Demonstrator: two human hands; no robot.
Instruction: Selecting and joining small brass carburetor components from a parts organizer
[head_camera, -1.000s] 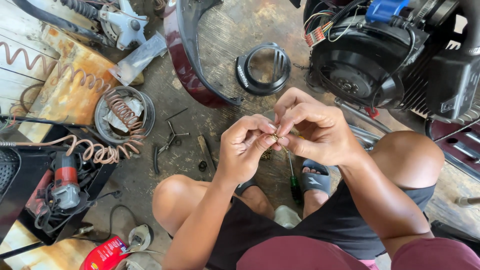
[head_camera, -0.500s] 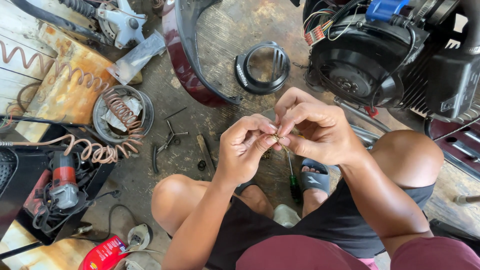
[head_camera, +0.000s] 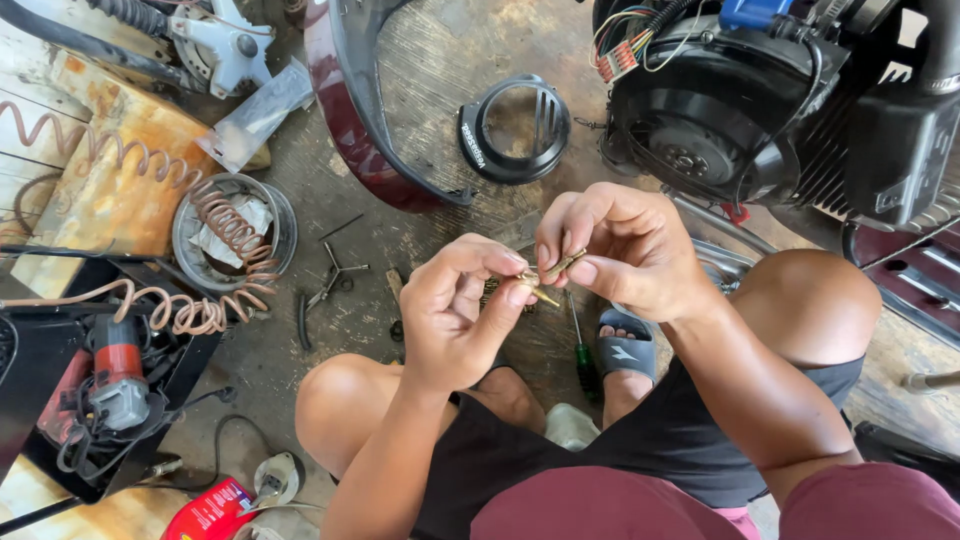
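I see both hands meeting at the centre of the frame, above the knees of the crouching person. The left hand has its thumb and forefinger pinched together on the lower end of a small brass fitting, and the right hand has its fingers clamped on the upper end, so the fitting lies tilted between the two grips. Below the hands, a green-handled screwdriver lies on the concrete floor just beside a sandalled foot. In the upper middle of the frame sits a black ring-shaped cover, and a black engine with coloured wires fills the upper right. At the left, a coiled copper-coloured hose runs across a round metal dish.
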